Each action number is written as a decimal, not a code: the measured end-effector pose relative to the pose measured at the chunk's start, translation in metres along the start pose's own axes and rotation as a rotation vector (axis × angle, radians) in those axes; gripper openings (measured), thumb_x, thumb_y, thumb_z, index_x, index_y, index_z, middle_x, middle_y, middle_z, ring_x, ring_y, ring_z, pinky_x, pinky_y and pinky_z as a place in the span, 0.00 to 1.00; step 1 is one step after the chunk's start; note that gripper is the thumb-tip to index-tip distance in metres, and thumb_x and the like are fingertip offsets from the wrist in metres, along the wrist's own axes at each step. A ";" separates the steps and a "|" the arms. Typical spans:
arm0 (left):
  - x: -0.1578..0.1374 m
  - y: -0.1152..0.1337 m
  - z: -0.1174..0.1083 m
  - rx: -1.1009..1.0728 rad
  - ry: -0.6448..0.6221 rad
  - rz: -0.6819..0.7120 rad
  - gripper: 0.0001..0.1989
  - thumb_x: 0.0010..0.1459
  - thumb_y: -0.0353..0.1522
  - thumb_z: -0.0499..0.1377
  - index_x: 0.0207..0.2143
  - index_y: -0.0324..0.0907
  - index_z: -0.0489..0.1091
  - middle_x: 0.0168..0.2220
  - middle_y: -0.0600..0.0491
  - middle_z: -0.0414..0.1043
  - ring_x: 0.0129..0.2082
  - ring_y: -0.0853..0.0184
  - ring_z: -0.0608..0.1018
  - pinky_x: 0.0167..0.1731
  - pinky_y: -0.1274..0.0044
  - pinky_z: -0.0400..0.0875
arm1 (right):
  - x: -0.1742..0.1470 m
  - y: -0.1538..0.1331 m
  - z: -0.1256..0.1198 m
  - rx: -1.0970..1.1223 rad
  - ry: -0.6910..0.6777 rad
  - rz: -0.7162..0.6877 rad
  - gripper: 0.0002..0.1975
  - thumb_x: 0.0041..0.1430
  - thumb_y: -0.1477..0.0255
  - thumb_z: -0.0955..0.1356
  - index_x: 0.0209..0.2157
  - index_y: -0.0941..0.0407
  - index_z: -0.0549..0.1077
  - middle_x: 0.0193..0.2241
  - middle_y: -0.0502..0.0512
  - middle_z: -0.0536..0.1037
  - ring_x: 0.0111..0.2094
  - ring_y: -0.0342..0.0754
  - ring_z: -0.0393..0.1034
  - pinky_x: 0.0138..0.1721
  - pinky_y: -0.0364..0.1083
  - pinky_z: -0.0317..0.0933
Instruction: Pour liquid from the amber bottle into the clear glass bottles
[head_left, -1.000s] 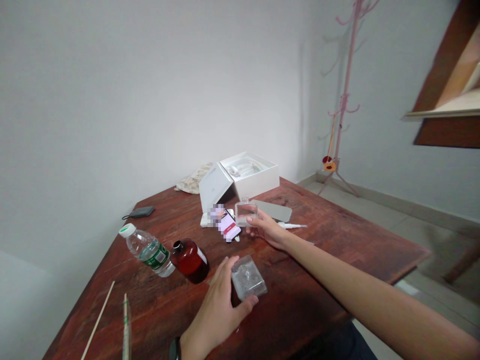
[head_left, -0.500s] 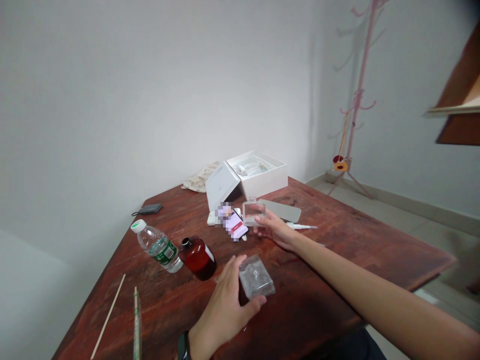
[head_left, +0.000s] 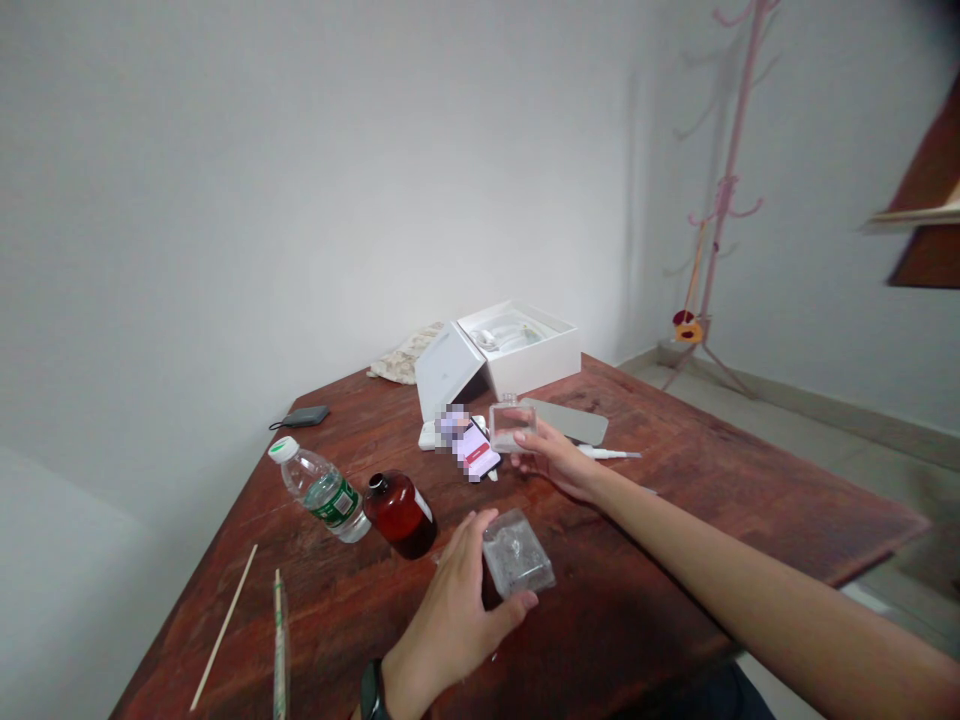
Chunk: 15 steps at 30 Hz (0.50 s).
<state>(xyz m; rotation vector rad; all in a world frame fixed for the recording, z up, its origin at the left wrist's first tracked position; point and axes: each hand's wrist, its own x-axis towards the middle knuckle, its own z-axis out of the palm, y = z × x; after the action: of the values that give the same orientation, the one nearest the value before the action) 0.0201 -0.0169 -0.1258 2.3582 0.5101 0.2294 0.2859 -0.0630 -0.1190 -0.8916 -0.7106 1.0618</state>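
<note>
My right hand (head_left: 556, 458) is closed on a small clear square bottle (head_left: 513, 424) with a short open neck, held upright near the phone (head_left: 480, 455). Closer to me, my left hand (head_left: 469, 600) curves around a clear square container (head_left: 519, 552), with fingertips at its upper left corner and thumb along its near edge. What the container holds, if anything, I cannot make out. Left of that hand stands a brown bottle (head_left: 397, 512), uncapped, with dark liquid inside. Beside it is a water bottle (head_left: 322, 490) with a white cap and green label.
A thin wooden stick (head_left: 225, 628) and wrapped chopsticks (head_left: 280, 645) lie at the left. Further back are an open white box (head_left: 536, 360), a grey pouch (head_left: 304, 417), a flat grey case (head_left: 574, 420) and a white pen-like dropper (head_left: 607, 453). The table's right edge slopes away beside my right arm.
The whole view has shifted slightly, moving everything a little to the right. Both hands keep their positions on the bottle and the container.
</note>
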 end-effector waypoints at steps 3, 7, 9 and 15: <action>0.001 -0.001 0.000 -0.006 0.001 0.006 0.45 0.65 0.42 0.67 0.76 0.41 0.50 0.76 0.36 0.53 0.76 0.44 0.56 0.74 0.51 0.51 | -0.001 0.000 0.000 0.003 -0.002 -0.003 0.28 0.52 0.62 0.82 0.53 0.48 0.74 0.45 0.53 0.85 0.27 0.41 0.74 0.27 0.40 0.66; 0.000 -0.002 0.001 -0.001 0.003 0.016 0.45 0.65 0.43 0.67 0.76 0.40 0.50 0.76 0.36 0.52 0.76 0.43 0.56 0.74 0.50 0.51 | -0.001 0.000 0.000 0.007 0.000 0.000 0.27 0.53 0.63 0.81 0.53 0.48 0.74 0.45 0.53 0.86 0.27 0.41 0.74 0.27 0.40 0.67; 0.000 -0.002 0.001 -0.004 0.006 0.022 0.45 0.66 0.44 0.67 0.76 0.41 0.50 0.76 0.36 0.53 0.76 0.43 0.56 0.74 0.50 0.51 | 0.000 0.000 -0.001 0.007 0.003 0.004 0.26 0.53 0.63 0.81 0.52 0.48 0.75 0.46 0.53 0.86 0.27 0.41 0.75 0.27 0.40 0.67; -0.001 -0.001 0.000 -0.005 0.001 0.001 0.45 0.65 0.44 0.67 0.76 0.40 0.50 0.76 0.36 0.52 0.76 0.43 0.55 0.74 0.50 0.51 | -0.001 0.000 -0.001 0.013 0.007 0.008 0.26 0.53 0.63 0.81 0.52 0.48 0.74 0.46 0.53 0.86 0.27 0.41 0.75 0.27 0.40 0.68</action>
<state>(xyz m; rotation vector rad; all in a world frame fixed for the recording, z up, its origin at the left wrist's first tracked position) 0.0187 -0.0166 -0.1266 2.3538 0.5083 0.2315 0.2864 -0.0638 -0.1192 -0.8872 -0.6941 1.0690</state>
